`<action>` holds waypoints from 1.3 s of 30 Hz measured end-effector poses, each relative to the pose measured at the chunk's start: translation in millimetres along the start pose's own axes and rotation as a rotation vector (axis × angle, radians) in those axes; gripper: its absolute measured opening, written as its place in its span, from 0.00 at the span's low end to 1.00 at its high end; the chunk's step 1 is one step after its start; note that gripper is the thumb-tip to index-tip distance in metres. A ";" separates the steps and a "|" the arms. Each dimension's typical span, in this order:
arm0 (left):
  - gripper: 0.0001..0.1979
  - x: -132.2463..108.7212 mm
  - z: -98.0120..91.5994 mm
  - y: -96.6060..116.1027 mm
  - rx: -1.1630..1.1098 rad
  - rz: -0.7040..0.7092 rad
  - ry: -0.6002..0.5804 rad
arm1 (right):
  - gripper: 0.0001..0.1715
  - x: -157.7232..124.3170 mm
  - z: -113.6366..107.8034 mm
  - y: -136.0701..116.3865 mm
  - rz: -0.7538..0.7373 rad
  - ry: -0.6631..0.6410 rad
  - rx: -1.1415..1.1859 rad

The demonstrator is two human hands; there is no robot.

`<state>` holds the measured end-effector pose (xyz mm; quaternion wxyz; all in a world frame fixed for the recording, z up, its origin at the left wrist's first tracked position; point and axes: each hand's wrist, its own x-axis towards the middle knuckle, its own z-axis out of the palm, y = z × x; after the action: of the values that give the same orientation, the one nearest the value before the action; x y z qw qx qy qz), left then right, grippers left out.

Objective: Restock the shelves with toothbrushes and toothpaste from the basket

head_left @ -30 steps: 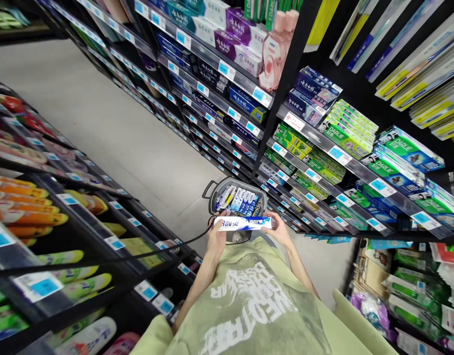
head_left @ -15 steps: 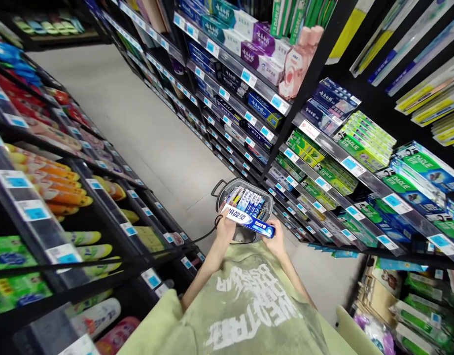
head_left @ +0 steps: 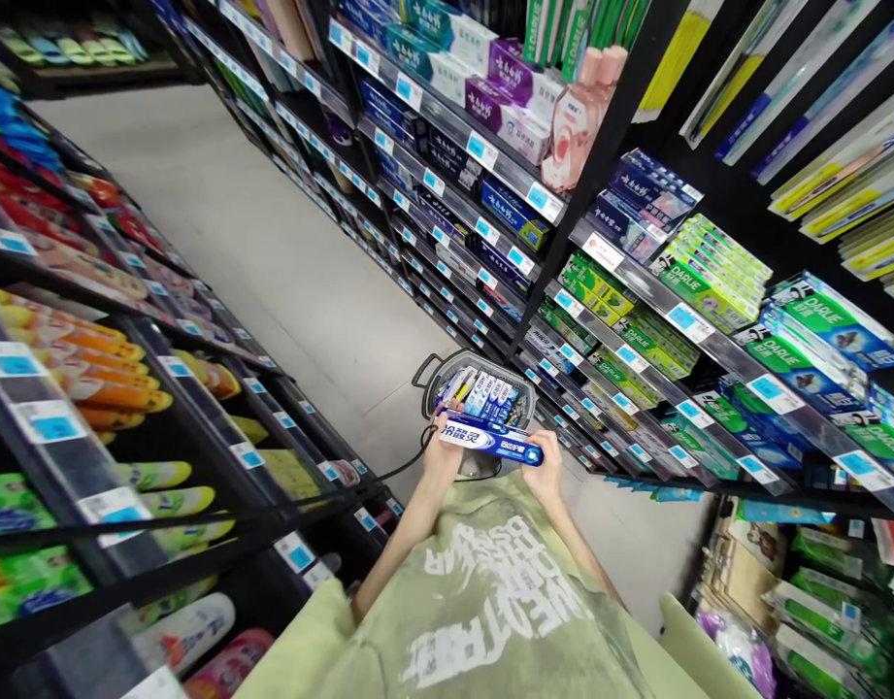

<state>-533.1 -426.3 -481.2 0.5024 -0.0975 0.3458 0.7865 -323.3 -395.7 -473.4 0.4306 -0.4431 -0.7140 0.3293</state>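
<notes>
A long blue and white toothpaste box (head_left: 490, 440) lies across both my hands in front of my chest. My left hand (head_left: 441, 459) grips its left end and my right hand (head_left: 546, 474) grips its right end, fingers wrapped round it. Just beyond the box, a grey shopping basket (head_left: 426, 370) stands on the floor of the aisle. Several more blue toothpaste boxes (head_left: 492, 398) lie side by side inside it.
Black shelves full of toothpaste boxes (head_left: 715, 291) rise on my right. Shelves with coloured tubes and bottles (head_left: 89, 379) stand on my left. The grey aisle floor (head_left: 220, 223) runs away ahead between them. Packaged goods (head_left: 811, 602) sit low at the right.
The box tilted from level to slanting down to the right and has stayed between both hands. My view swung slightly, so the left shelves now fill more of the picture.
</notes>
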 end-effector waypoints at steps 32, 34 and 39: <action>0.26 -39.7 17.2 7.5 0.064 -0.099 -0.201 | 0.02 -30.3 21.9 4.2 -0.267 0.005 -0.155; 0.25 -37.6 16.9 15.4 0.064 -0.082 -0.194 | 0.08 -28.9 23.0 1.7 -0.358 0.058 -0.178; 0.27 -32.9 14.9 34.8 0.072 -0.054 -0.152 | 0.19 -29.9 22.3 0.5 -0.436 0.093 -0.154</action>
<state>-544.4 -449.5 -438.2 0.5515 -0.0287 0.3320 0.7647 -336.2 -424.9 -492.7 0.4891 -0.3249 -0.7950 0.1524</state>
